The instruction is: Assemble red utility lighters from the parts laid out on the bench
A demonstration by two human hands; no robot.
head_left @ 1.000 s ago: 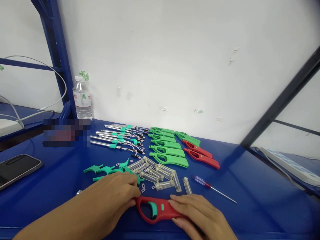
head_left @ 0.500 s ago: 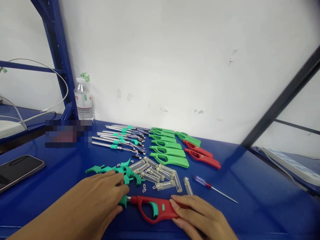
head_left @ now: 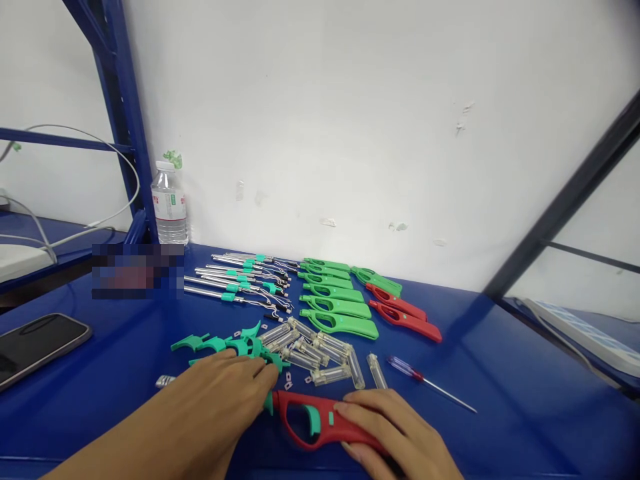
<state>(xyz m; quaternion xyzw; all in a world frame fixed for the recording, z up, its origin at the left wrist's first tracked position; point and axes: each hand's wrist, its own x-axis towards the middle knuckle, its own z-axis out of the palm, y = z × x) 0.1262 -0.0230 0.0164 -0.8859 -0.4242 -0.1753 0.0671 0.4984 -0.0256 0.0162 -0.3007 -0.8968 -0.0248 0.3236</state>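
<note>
My right hand (head_left: 400,433) is wrapped round the handle of a red lighter body (head_left: 327,421) with a teal trigger. At the lighter's front end, my left hand (head_left: 235,387) is closed round a metal rod, whose tip (head_left: 165,381) sticks out left of the hand. A teal collar (head_left: 269,403) on the rod meets the lighter's nose. Several teal triggers (head_left: 215,344) lie just beyond my left fingers, beside a heap of clear fuel tubes (head_left: 330,375).
Farther back lie metal rods with wires (head_left: 213,293), green lighter bodies (head_left: 345,325) and red ones (head_left: 410,323). A screwdriver (head_left: 445,392) is at the right, a phone (head_left: 43,343) at the left, a water bottle (head_left: 170,207) by the wall.
My left hand has moved right, up to the red lighter's nose. The bare metal between the teal collar and the nose is no longer visible, and the rod's tip now shows left of my hand.
</note>
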